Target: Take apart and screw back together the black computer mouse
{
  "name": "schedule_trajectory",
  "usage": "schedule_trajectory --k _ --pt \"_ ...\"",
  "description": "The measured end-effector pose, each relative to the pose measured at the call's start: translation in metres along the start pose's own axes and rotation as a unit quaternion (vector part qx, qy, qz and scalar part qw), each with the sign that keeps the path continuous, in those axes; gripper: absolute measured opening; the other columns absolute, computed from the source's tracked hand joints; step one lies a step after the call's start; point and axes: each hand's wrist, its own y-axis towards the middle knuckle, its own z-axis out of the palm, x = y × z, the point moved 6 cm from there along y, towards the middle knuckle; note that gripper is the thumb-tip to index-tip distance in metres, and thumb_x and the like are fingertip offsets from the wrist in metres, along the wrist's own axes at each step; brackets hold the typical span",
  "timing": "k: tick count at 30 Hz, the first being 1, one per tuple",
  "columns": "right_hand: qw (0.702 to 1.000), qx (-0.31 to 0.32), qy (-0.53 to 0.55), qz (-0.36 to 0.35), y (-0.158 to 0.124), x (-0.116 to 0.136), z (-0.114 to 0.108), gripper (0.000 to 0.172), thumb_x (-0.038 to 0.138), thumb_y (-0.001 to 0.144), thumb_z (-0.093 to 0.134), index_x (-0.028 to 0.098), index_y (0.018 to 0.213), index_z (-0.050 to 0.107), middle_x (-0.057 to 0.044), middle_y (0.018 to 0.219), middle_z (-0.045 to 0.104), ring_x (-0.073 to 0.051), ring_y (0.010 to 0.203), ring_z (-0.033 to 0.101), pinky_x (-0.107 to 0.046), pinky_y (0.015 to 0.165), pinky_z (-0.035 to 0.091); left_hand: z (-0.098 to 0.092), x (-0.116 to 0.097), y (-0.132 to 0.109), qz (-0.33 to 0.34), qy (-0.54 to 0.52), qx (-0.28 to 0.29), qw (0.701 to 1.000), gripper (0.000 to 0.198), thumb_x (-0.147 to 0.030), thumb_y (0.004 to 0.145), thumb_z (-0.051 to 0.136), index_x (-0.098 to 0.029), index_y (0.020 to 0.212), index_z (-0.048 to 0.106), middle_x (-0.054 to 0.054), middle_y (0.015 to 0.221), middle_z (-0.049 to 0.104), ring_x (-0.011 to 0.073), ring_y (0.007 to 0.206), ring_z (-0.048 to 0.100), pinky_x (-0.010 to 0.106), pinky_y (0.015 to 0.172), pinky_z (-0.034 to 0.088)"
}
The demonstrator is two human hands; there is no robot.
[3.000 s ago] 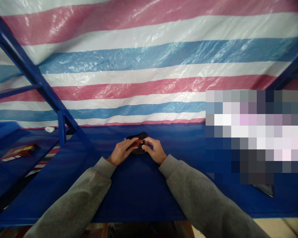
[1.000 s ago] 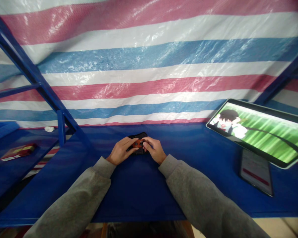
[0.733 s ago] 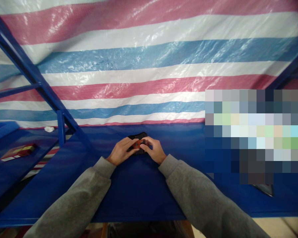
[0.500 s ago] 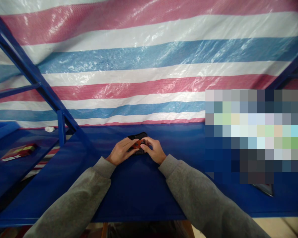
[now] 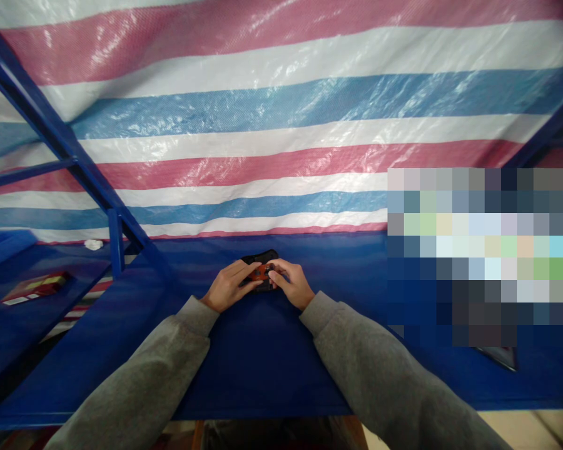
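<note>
Both my hands meet over a small orange-red and black object [image 5: 263,272], whose kind I cannot make out. It sits on or just above a flat black piece [image 5: 259,255] with rounded corners on the blue table. My left hand [image 5: 232,284] grips the object's left side, fingers along the far edge and thumb along the near edge. From the right, my right hand [image 5: 291,282] closes its thumb and fingers on a dark part at the object's right end. My fingers hide much of the object.
The blue tabletop [image 5: 263,356] spreads around my hands. Left stand a blue metal frame [image 5: 75,150], a red box [image 5: 35,287] and a white crumpled scrap [image 5: 94,244]. A striped plastic sheet [image 5: 244,112] hangs behind. A pixelated area covers the right side.
My right thumb has shifted slightly to the right on the object, showing a little more of its orange-red surface. My left hand keeps its place.
</note>
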Motion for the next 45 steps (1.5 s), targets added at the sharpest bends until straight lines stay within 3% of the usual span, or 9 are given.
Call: schedule_trajectory --k 6,9,12,16,20,24,28,33,45 --pt "0.999 -0.028 -0.015 0.003 0.0 -0.002 -0.005 0.035 0.044 0.091 0.044 0.016 0.1 0.062 -0.001 0.069 0.059 -0.012 0.055 0.055 -0.026 0.057 0.048 0.0 -0.001 0.002 -0.011 -0.004 0.009 1.0 0.041 -0.034 0.089 0.053 -0.019 0.126 0.051 0.006 0.088 0.065 0.0164 0.08 0.061 0.03 0.076 0.052" --pt "0.992 -0.075 -0.089 -0.041 0.0 0.011 -0.013 0.032 0.04 0.09 0.048 0.019 0.111 0.061 -0.005 0.088 0.062 -0.016 0.073 0.059 -0.03 0.07 0.05 0.0 -0.002 0.004 -0.01 0.006 0.015 1.0 0.039 -0.035 0.088 0.054 -0.018 0.123 0.053 0.006 0.087 0.065 0.017 0.08 0.06 0.031 0.075 0.052" --pt "0.983 -0.057 -0.142 -0.103 0.0 0.023 -0.011 0.033 0.036 0.086 0.055 0.021 0.116 0.059 -0.009 0.105 0.057 -0.02 0.091 0.057 -0.034 0.081 0.05 0.0 -0.001 0.004 -0.012 0.016 0.017 1.0 0.039 -0.036 0.087 0.055 -0.017 0.121 0.054 0.006 0.087 0.065 0.0174 0.08 0.06 0.032 0.075 0.051" --pt "0.97 -0.038 -0.186 -0.152 0.0 0.027 -0.007 0.027 0.03 0.085 0.057 0.021 0.11 0.063 -0.009 0.108 0.053 -0.022 0.104 0.053 -0.038 0.092 0.045 0.002 0.001 0.003 -0.023 0.011 0.021 0.999 0.039 -0.036 0.088 0.054 -0.018 0.122 0.053 0.007 0.091 0.066 0.0178 0.082 0.06 0.032 0.077 0.05" --pt "0.963 -0.069 -0.225 -0.134 0.0 0.02 -0.013 0.025 0.028 0.086 0.055 0.022 0.109 0.062 -0.009 0.108 0.053 -0.023 0.102 0.052 -0.039 0.093 0.044 0.001 0.007 0.003 -0.077 0.005 0.02 0.997 0.044 -0.039 0.086 0.055 -0.02 0.125 0.05 0.009 0.107 0.063 0.0207 0.096 0.058 0.037 0.086 0.047" --pt "0.955 -0.095 -0.266 -0.091 0.003 0.014 -0.021 0.021 0.025 0.085 0.056 0.02 0.105 0.062 -0.009 0.105 0.054 -0.023 0.099 0.053 -0.038 0.091 0.042 0.003 0.012 0.002 -0.106 0.014 0.031 0.994 0.061 -0.048 0.08 0.06 -0.021 0.133 0.043 0.012 0.12 0.054 0.0255 0.111 0.05 0.041 0.094 0.042" --pt "0.939 -0.037 -0.339 -0.056 0.005 0.01 -0.015 0.017 0.019 0.082 0.058 0.019 0.098 0.062 -0.008 0.1 0.057 -0.022 0.094 0.053 -0.037 0.085 0.04 0.009 0.012 0.0 -0.09 0.012 0.057 0.994 0.071 -0.055 0.075 0.063 -0.021 0.134 0.041 0.013 0.125 0.049 0.0276 0.117 0.046 0.043 0.098 0.038" --pt "0.912 0.024 -0.408 -0.041 0.003 0.009 -0.003 0.016 0.02 0.08 0.062 0.018 0.096 0.061 -0.007 0.101 0.058 -0.021 0.092 0.054 -0.036 0.081 0.038 0.014 0.011 -0.001 -0.069 0.017 0.081 0.994 0.068 -0.057 0.076 0.06 -0.022 0.132 0.044 0.012 0.127 0.048 0.0283 0.119 0.044 0.044 0.099 0.037" --pt "0.901 0.054 -0.429 -0.021 0.002 0.004 0.001 0.015 0.019 0.078 0.064 0.018 0.093 0.061 -0.006 0.101 0.059 -0.02 0.091 0.055 -0.034 0.08 0.038 0.014 0.011 0.0 -0.068 0.013 0.089 0.994 0.064 -0.056 0.077 0.06 -0.022 0.13 0.047 0.012 0.125 0.051 0.0276 0.118 0.046 0.043 0.098 0.038"
